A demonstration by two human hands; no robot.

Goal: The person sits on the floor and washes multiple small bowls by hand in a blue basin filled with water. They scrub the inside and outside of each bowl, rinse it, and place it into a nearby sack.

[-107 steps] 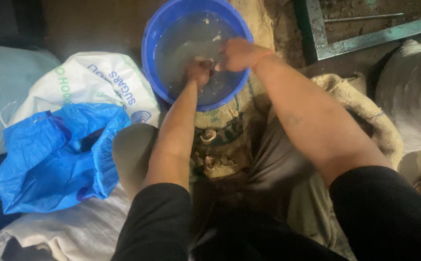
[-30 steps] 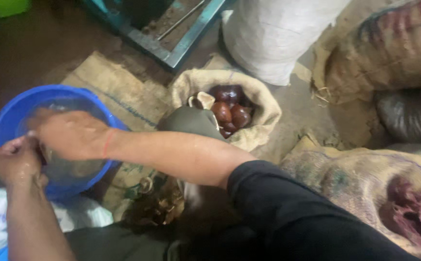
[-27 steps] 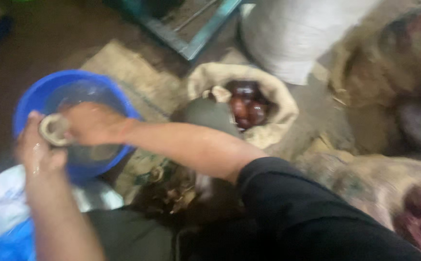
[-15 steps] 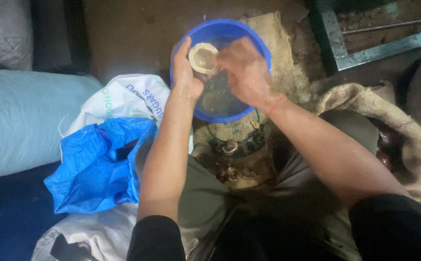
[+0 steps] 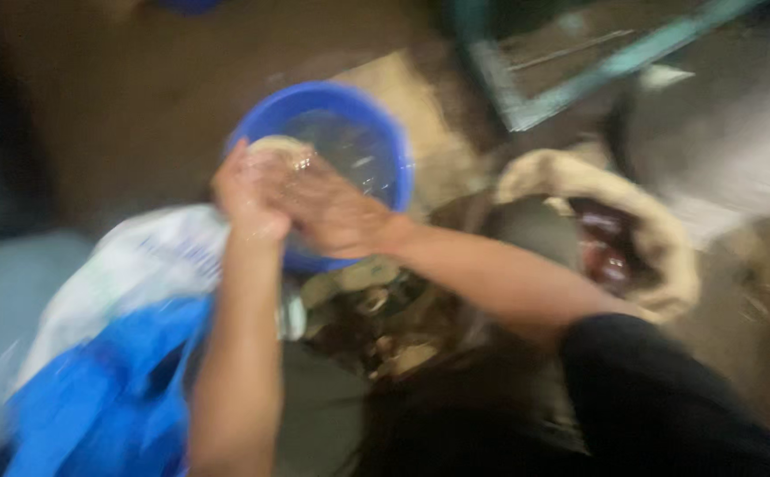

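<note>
Pale round piece (image 5: 272, 148) sits at the near-left rim of the blue basin (image 5: 385, 141), held over the water. My left hand (image 5: 242, 196) cups it from below, and my right hand (image 5: 327, 208) lies pressed over it; the blur hides the exact finger grip. I judge that wet fingers could let it slip into the basin or onto the white sack (image 5: 137, 265) beside. The burlap sack (image 5: 667, 247) of dark fruit sits well apart to my right.

basin (image 5: 385, 132) ahead, sack (image 5: 667, 238) probably right
</note>
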